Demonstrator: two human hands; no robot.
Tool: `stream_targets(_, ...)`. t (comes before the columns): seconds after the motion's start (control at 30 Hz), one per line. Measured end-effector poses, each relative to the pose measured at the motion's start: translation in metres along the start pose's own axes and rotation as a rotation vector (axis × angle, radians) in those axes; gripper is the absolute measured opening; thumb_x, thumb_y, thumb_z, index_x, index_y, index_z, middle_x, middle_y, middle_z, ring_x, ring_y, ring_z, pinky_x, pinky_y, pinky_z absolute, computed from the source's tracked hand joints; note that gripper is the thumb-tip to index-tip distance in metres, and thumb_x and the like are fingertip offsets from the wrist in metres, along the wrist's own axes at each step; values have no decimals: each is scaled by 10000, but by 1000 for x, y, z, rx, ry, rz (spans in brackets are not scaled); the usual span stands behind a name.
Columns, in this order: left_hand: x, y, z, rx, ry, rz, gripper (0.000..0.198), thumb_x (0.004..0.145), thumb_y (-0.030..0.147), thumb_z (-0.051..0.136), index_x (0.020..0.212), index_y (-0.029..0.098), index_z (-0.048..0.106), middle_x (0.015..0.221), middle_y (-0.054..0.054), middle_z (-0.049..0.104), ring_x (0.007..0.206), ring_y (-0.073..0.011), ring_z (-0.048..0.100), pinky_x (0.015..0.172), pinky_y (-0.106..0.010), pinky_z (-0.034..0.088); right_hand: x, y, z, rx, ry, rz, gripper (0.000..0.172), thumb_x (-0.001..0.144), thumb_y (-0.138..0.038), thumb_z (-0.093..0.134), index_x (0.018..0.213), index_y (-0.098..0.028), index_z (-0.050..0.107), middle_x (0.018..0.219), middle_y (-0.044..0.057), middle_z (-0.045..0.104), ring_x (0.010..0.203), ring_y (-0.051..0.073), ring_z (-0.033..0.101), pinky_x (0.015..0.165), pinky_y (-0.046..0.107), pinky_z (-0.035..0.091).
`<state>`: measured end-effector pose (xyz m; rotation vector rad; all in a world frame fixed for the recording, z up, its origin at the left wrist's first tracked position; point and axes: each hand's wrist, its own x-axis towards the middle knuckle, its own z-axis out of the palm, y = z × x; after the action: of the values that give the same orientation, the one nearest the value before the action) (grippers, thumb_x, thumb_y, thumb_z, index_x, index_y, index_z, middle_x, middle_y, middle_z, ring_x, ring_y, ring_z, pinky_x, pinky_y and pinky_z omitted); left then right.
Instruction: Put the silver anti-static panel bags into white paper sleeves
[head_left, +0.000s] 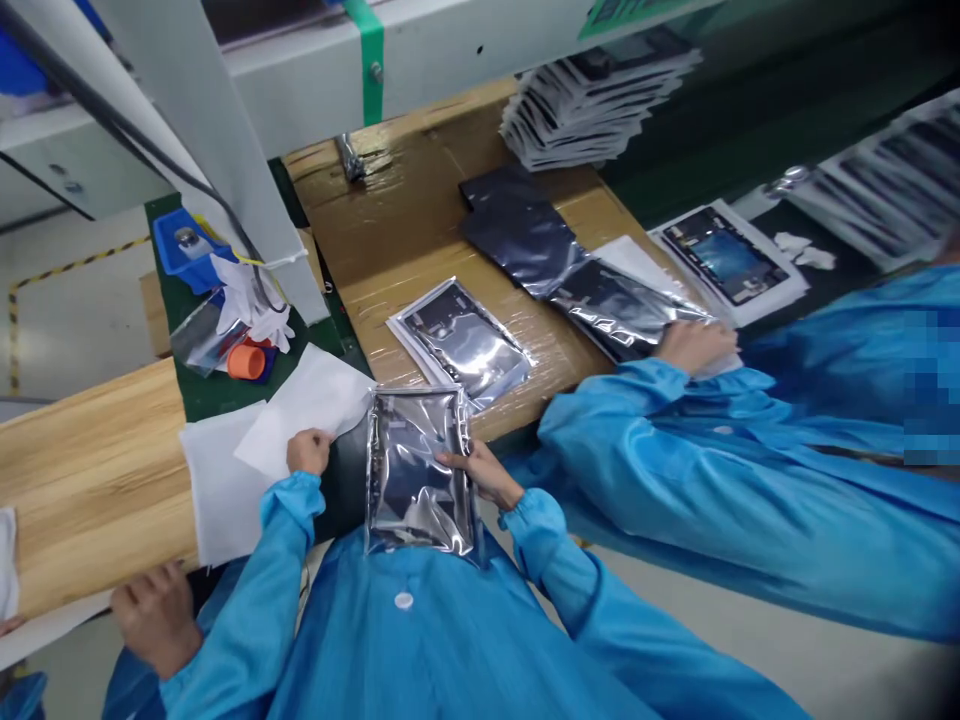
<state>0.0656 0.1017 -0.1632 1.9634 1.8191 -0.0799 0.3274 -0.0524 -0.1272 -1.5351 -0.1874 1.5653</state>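
Note:
My right hand [486, 474] grips the right edge of a circuit board in a shiny antistatic bag [418, 470], thumb on top. The bag is held in front of my chest. My left hand [309, 452] is closed on the edge of a white sheet [307, 405], which lies tilted over a stack of white sheets [225, 490]. Just beyond the bag in my hand, another bagged circuit board [461, 335] rests on white sheets on the brown, film-covered surface [390, 240].
At right, a co-worker's hand [697, 348] rests on a bagged board [622, 305] beside dark bags [517, 225]. Another person's hand [157, 615] touches the wooden board [90, 480]. A blue bin [184, 255], an orange cap [246, 362], a metal post [225, 150] and a tall stack [592, 105] stand around.

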Motion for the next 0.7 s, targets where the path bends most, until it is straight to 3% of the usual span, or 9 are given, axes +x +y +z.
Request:
stream_targets(0.2, -5, 26, -1, -60, 125, -47, 271, 813, 428, 559, 849, 197, 697, 843, -66, 712, 815, -225, 642, 724, -299, 464, 2, -3, 7, -79, -9, -34, 347, 455, -330, 843, 661, -172, 612, 581, -7, 635, 570, 172, 590, 573, 295, 474)
stream_targets(0.37, -16, 43, 0, -86, 140, 69, 202, 839, 285, 513, 927, 205, 676, 984, -59, 683, 921, -210, 616, 838, -295, 442, 18, -5, 26, -157, -38, -75, 334, 458, -329, 824, 620, -183, 572, 563, -26, 614, 563, 163, 572, 556, 285, 459)
stream_targets(0.53, -37, 23, 5, -66, 119, 87, 365, 776, 80, 484, 1074, 216, 645, 1140, -64, 635, 1093, -219, 542, 967, -306, 400, 34, -3, 45, -108, 44, -60, 309, 499, -310, 798, 687, -196, 581, 578, -6, 626, 566, 195, 600, 553, 320, 491)
stream_targets(0.7, -76, -8, 21, -33, 87, -59, 337, 777, 143, 596, 1113, 137, 604, 1122, -134, 604, 1088, -272, 540, 927, -411, 454, 49, -3, 49, -99, 73, -71, 305, 536, -350, 778, 708, -212, 567, 593, 12, 631, 567, 209, 609, 540, 334, 497)
